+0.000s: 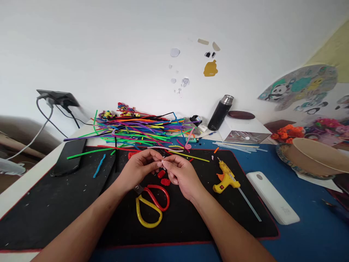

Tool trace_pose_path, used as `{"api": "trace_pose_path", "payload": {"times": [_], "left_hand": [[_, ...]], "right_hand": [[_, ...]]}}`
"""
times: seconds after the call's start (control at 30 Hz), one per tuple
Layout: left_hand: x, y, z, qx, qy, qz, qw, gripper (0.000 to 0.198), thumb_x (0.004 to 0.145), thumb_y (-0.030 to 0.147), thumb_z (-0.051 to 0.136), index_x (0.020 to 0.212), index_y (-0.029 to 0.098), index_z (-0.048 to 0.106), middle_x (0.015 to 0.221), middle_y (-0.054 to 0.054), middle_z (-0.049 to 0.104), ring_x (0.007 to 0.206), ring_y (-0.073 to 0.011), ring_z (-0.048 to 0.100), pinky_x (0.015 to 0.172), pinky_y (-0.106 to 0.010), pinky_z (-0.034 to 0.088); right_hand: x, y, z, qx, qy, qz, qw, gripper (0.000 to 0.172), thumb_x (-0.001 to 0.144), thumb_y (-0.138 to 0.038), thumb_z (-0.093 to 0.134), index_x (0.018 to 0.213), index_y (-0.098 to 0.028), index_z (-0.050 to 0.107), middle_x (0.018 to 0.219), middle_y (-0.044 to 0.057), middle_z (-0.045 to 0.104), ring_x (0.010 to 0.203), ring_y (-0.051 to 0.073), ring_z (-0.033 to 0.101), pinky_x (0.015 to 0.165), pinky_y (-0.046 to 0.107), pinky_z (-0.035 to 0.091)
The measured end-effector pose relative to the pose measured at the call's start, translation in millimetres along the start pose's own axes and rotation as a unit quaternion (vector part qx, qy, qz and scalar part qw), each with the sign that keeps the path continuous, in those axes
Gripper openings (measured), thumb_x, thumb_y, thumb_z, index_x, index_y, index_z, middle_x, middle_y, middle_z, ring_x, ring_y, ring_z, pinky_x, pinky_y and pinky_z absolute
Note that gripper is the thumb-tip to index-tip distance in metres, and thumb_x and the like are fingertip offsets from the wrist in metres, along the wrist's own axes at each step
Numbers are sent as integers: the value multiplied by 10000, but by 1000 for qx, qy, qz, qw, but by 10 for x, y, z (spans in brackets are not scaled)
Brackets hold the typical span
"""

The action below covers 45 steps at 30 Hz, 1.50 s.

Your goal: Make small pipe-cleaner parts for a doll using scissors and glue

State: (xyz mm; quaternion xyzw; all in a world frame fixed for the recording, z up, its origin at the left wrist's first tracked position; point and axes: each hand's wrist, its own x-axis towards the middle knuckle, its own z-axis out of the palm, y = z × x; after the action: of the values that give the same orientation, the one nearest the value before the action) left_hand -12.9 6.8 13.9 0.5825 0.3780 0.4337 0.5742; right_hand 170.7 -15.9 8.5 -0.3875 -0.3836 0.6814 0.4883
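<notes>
My left hand [143,166] and my right hand [181,172] meet above the black mat [188,218], thumbs and forefingers pinched together. Between the fingertips shows a small whitish piece [163,162], too small to name and mostly hidden. Just below the fingers lie a smooth red piece [161,174] and a crinkled, fuzzy red piece [165,182]. Another red fuzzy piece [132,155] is partly covered by my left hand. Scissors with one red and one yellow handle [149,222] rest under my wrists, their blades hidden behind my left hand.
Many coloured pipe cleaners [141,127] are heaped at the back. To the right lie a yellow glue gun [227,177], a white power bank [272,198] and clear glue sticks [237,146]. A black flask [220,112] leans near the wall; a phone [69,158] is left.
</notes>
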Motion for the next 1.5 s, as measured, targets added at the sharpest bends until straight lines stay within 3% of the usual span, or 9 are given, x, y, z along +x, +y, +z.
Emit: {"api": "trace_pose_path", "payload": {"times": [0.37, 0.77, 0.9, 1.03, 1.27, 1.5], "left_hand": [[-41, -18, 12, 29, -6, 58, 998, 207, 880, 329, 812, 1040, 204, 769, 868, -19, 751, 801, -155, 687, 756, -258, 544], [-54, -11, 17, 96, 4, 67, 993, 155, 900, 333, 770, 991, 207, 778, 885, -24, 757, 807, -168, 692, 772, -272, 547], [-44, 16, 40, 96, 4, 62, 993, 170, 898, 357, 772, 970, 203, 773, 851, -21, 746, 788, -163, 681, 752, -268, 542], [-22, 46, 29, 59, 23, 59, 996, 211, 872, 397, 798, 952, 206, 762, 847, -18, 740, 757, -151, 667, 704, -254, 534], [15, 57, -87, 15, 69, -12, 997, 376, 828, 523, 813, 983, 200, 699, 855, -47, 771, 685, -163, 667, 558, -235, 505], [76, -4, -189, 15, 102, -12, 995, 435, 795, 548, 821, 1006, 205, 655, 938, -85, 807, 773, -216, 719, 612, -283, 554]], "right_hand": [[-5, -4, 9, 19, -9, 16, 1000, 372, 741, -460, 887, 891, -164, 718, 523, -98, 486, 403, 39, 315, 397, 211, 161], [-7, -2, -2, -15, -4, 10, 1000, 368, 744, -470, 866, 881, -168, 708, 524, -89, 502, 411, 48, 328, 398, 214, 169], [6, -4, -22, -28, -3, 12, 1000, 362, 763, -483, 838, 885, -171, 699, 535, -86, 502, 416, 52, 339, 399, 211, 186], [11, -12, -28, -72, 12, -31, 997, 353, 813, -518, 779, 858, -182, 685, 549, -81, 489, 422, 66, 367, 402, 213, 250], [-44, 11, 53, -186, 1, -97, 978, 325, 894, -513, 694, 859, -190, 683, 567, -70, 480, 441, 80, 381, 419, 224, 280], [-46, 104, 115, -172, 5, -93, 981, 335, 891, -529, 697, 868, -195, 684, 578, -69, 493, 468, 90, 393, 451, 225, 307]]}}
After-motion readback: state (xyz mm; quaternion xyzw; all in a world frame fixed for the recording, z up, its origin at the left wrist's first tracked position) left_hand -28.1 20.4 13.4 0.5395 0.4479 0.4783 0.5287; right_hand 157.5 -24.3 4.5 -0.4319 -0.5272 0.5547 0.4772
